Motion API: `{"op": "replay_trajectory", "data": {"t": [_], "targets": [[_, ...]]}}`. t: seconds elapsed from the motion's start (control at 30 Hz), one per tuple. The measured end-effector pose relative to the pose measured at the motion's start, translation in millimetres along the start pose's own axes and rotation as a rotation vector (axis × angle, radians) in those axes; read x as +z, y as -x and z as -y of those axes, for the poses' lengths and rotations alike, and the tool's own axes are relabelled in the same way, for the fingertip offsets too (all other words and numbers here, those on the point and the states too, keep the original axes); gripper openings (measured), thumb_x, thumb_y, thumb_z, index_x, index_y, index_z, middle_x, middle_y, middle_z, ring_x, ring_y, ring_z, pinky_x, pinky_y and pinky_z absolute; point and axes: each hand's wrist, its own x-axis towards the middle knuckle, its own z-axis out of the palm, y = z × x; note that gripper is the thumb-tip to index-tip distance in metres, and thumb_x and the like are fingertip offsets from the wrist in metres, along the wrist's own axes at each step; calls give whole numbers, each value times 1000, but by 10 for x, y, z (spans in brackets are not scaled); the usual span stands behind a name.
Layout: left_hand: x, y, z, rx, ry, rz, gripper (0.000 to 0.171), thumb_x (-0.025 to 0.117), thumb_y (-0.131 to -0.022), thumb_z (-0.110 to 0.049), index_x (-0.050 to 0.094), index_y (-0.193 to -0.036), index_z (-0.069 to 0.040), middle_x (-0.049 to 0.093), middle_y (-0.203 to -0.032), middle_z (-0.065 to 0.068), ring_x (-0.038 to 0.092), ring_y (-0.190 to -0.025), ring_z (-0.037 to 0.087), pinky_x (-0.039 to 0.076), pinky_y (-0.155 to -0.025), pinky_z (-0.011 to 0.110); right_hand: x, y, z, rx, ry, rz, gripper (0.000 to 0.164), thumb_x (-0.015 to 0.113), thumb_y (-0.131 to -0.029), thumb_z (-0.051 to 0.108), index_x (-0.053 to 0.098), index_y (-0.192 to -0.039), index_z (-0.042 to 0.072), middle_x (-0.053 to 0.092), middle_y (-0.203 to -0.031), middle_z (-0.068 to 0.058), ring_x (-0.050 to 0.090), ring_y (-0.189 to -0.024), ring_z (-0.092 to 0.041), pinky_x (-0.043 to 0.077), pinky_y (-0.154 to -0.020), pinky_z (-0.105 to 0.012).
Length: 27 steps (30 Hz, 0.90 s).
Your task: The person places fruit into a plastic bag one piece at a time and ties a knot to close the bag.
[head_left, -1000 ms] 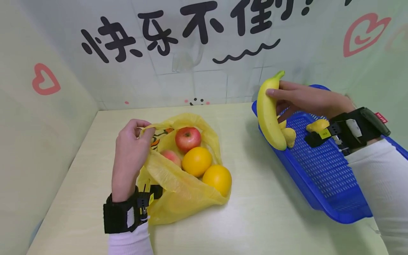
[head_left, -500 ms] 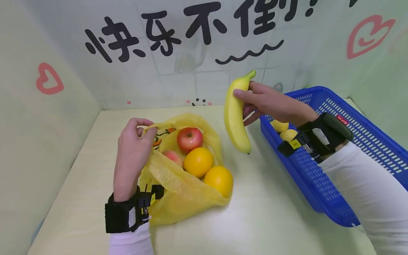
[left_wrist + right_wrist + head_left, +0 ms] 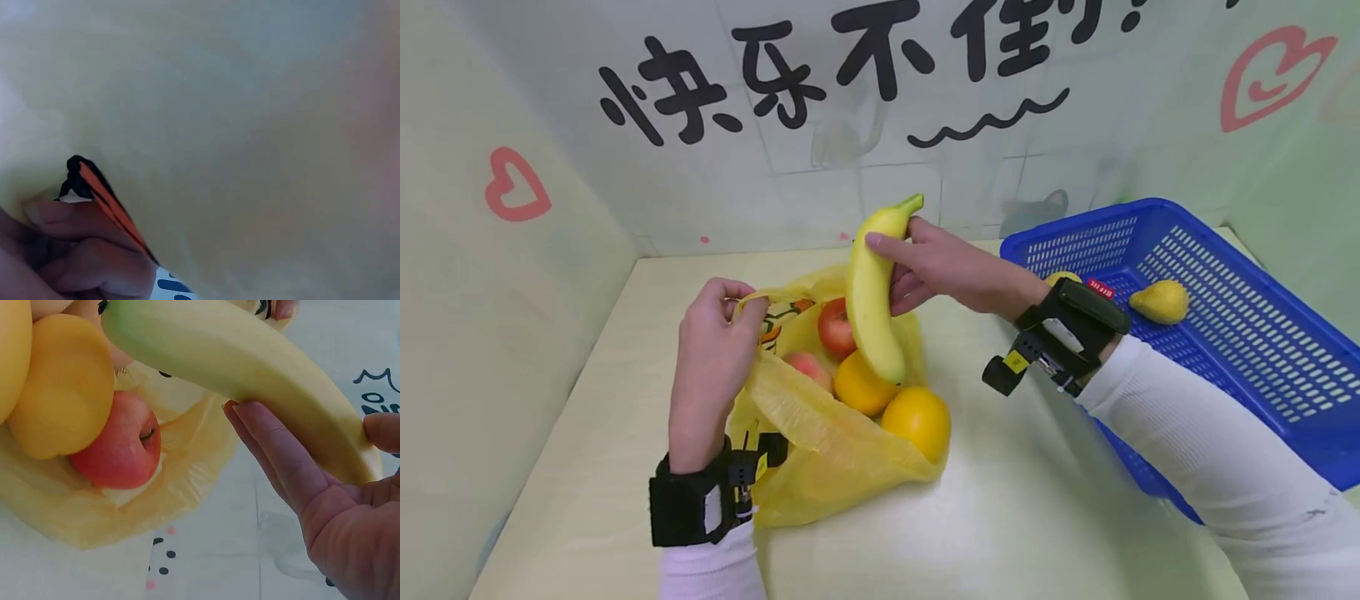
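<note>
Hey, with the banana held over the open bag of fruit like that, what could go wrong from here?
The right hand holds the banana only near its stem end, so it might slip. The yellow bag lies low on the table, and the front orange sits at its open edge and could roll out.

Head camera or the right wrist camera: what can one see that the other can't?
Only the head camera shows the left hand pinching the rim of the yellow bag, the blue basket with a yellow pear in it, the table and the big black writing on the wall.

Only the right wrist camera shows the inside of the right hand's fingers against the banana and the apple's stem dimple.

Both show the right hand holding the banana over the bag, the red apple and an orange.
</note>
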Motion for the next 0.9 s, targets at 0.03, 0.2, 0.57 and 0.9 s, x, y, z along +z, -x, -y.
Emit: {"op": "replay_trajectory", "data": {"t": [0.03,0.2,0.57,0.9], "targets": [[2,-2,-3,1,0,1,29,48,-100,-27,52,-117,-4,43,-70,4,44,-55,18,43,-52,25,35,-21,-6,5,-8,11,43,39,-106,36,38,-140,10,66,-108,-16,72,-84,-23,59,-84,-39],[16,-8,-17,11,-1,-3,27,48,-100,-26,51,-114,-4,42,-68,4,42,-53,18,40,-51,26,188,-104,-47,12,-79,55,48,39,-107,34,28,-150,16,64,-110,-17,72,-84,-23,59,-84,-40],[19,-12,-23,6,-1,-8,28,48,-99,-26,51,-115,-3,41,-68,3,42,-54,17,41,-51,26,433,-218,-147,77,-152,132,40,40,-106,37,38,-132,6,63,-112,-18,71,-92,-24,58,-89,-40],[4,-11,-19,-1,10,-10,30,46,-100,-28,51,-117,-4,44,-73,4,46,-57,16,45,-55,25,635,-333,-183,125,-161,160,38,42,-106,37,49,-125,5,68,-106,-17,72,-87,-23,60,-84,-37]]}}
